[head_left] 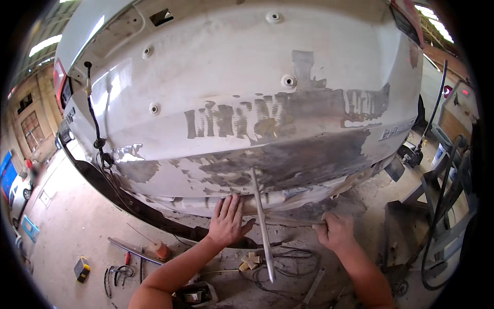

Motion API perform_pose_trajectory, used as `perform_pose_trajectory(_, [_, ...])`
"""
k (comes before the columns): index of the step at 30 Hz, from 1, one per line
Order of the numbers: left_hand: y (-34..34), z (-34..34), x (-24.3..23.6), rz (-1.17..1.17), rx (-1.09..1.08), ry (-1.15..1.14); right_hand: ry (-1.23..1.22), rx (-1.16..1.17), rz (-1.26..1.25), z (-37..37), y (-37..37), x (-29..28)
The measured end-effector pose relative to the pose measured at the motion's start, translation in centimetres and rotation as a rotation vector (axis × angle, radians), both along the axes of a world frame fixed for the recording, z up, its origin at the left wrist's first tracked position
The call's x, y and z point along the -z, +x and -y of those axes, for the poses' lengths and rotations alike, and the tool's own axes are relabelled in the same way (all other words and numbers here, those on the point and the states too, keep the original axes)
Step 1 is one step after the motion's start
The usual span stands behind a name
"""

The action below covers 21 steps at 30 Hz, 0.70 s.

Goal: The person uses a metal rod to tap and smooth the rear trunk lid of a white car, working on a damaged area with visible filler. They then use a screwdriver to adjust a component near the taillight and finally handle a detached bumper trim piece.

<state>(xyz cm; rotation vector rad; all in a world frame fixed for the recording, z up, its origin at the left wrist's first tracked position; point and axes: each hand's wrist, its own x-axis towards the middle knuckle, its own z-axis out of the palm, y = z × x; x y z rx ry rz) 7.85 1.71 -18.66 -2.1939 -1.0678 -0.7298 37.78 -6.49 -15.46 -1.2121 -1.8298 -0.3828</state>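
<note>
A white car's rear panel (216,67) fills the upper view, with grey sanded bare patches (309,154) across its lower half. A pale metal rod (261,216) stands out from the lower panel, its far end against a sanded patch and its near end free in the air. My left hand (228,221) lies with its fingers stretched out against the panel's lower edge, just left of the rod. To the right of the rod, my right hand (338,233) is closed, clear of the panel. What it holds, if anything, I cannot make out.
Cables (288,262), a yellow-and-black box (82,269), an orange-red container (160,251) and several tools lie on the dusty floor. A dark bumper strip (134,208) runs along the left. A dark metal frame with a hose (442,206) stands at the right.
</note>
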Motion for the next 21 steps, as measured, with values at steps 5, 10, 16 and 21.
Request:
perform_pose_trajectory(5, [1.2, 0.2, -0.7, 0.03, -0.011, -0.129, 0.062, -0.157, 0.055, 1.1, 0.7, -0.4])
perform_pose_trajectory(10, [6.5, 0.7, -9.7, 0.201, 0.016, 0.015, 0.135, -0.193, 0.068, 1.1, 0.8, 0.2])
perform_pose_trajectory(16, [6.6, -0.6, -6.6, 0.038, 0.134, 0.126, 0.124, -0.218, -0.04, 1.3, 0.9, -0.4])
perform_pose_trajectory(21, [5.3, -1.2, -3.5, -0.024, 0.191, 0.186, 0.162, -0.258, -0.002, 1.0, 2.3, 0.6])
